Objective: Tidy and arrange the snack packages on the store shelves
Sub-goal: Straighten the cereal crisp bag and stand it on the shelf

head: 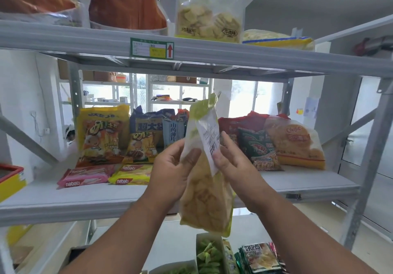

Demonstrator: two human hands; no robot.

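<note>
I hold a clear bag of pale yellow chips point(205, 199) with a green top and a white label upright in front of the middle shelf point(85, 199). My left hand point(172, 171) grips its left side, thumb on the front. My right hand point(231, 161) pinches the white label at its right edge. Behind it on the shelf stand yellow chip bags point(100, 133), a blue bag point(148, 126), a green prawn cracker bag point(258, 148) and an orange Chips bag point(297, 143). Two nabati wafer packs point(85, 178) lie flat at the front left.
The upper shelf point(255, 58) carries orange bags point(127, 7), a clear bag of crackers point(209, 14) and a flat yellow pack point(276, 39). Below, white boxes with green snacks point(207, 254) and small packets point(259, 256) sit. A red and yellow box point(10, 178) juts in at left.
</note>
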